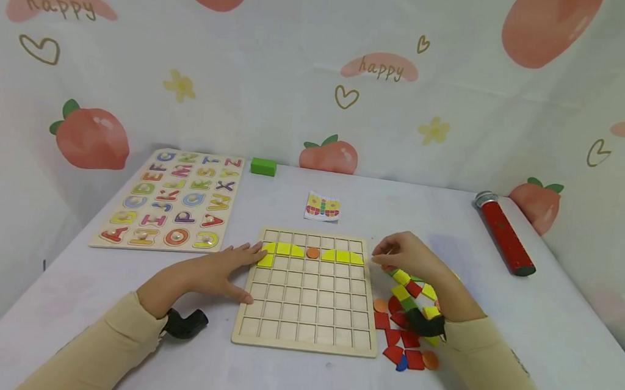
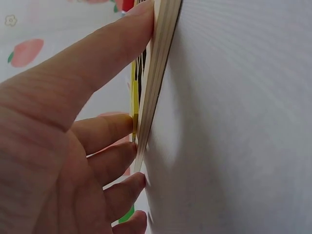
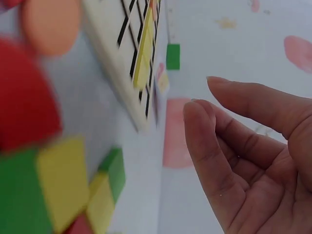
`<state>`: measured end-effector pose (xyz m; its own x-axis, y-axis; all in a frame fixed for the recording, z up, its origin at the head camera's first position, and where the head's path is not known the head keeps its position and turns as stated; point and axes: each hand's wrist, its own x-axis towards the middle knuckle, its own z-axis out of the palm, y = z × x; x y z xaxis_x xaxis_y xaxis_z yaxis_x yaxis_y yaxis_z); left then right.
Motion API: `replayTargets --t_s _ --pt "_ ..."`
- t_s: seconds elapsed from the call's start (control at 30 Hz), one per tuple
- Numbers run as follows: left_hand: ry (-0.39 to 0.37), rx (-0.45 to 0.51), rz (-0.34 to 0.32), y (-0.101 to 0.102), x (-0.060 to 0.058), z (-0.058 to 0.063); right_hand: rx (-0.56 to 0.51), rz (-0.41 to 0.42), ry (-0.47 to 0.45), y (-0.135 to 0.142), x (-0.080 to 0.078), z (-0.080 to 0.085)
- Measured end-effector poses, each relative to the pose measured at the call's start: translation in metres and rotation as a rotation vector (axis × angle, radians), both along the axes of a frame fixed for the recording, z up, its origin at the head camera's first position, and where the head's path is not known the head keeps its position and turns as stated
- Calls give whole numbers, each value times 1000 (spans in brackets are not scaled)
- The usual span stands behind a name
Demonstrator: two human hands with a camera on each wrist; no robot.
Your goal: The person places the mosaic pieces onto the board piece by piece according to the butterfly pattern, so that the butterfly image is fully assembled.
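A wooden grid board [image 1: 308, 314] lies flat in the middle of the table. Yellow pieces [image 1: 283, 249] fill part of its second row, with an orange disc [image 1: 313, 252] at the centre. One yellow square [image 1: 265, 260] sits lower at the left edge. My left hand [image 1: 215, 271] rests along the board's left side, fingers extended and thumb at the edge. Beyond the board's upper right corner hovers my right hand [image 1: 414, 258], its fingers bent. In the right wrist view, a gap shows between the thumb [image 3: 253, 100] and index finger, with nothing held.
Loose red, yellow, green, orange and blue pieces [image 1: 381, 321] are scattered right of the board, partly under the right wrist. Behind it lies a butterfly pattern card [image 1: 322, 207]. An alphabet board [image 1: 166, 200], a green block [image 1: 263, 166] and a red microphone [image 1: 506, 235] stand farther out.
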<state>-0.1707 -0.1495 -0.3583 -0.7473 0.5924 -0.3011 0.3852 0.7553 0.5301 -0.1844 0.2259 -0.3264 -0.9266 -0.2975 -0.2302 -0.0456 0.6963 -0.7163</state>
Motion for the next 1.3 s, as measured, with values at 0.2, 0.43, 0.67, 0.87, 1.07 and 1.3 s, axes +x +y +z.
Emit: replayTargets --t_s 0.2,0.43,0.67,0.87,1.07,1.3 --pt "-7 4 4 -1 -1 -1 67 -106 -27 34 20 1" --pt "1 -5 -2 -1 -1 -2 50 -153 -52 67 44 -3" --pt "-7 8 -7 -1 0 -1 51 -221 -107 89 62 -13" --pt "-16 11 0 -1 -2 -2 124 -294 -148 102 67 -23" --pt "-10 11 -4 -1 -1 -1 155 -290 -134 112 68 -34" --pt "-16 18 0 -1 0 1 164 -282 -114 112 67 -38"
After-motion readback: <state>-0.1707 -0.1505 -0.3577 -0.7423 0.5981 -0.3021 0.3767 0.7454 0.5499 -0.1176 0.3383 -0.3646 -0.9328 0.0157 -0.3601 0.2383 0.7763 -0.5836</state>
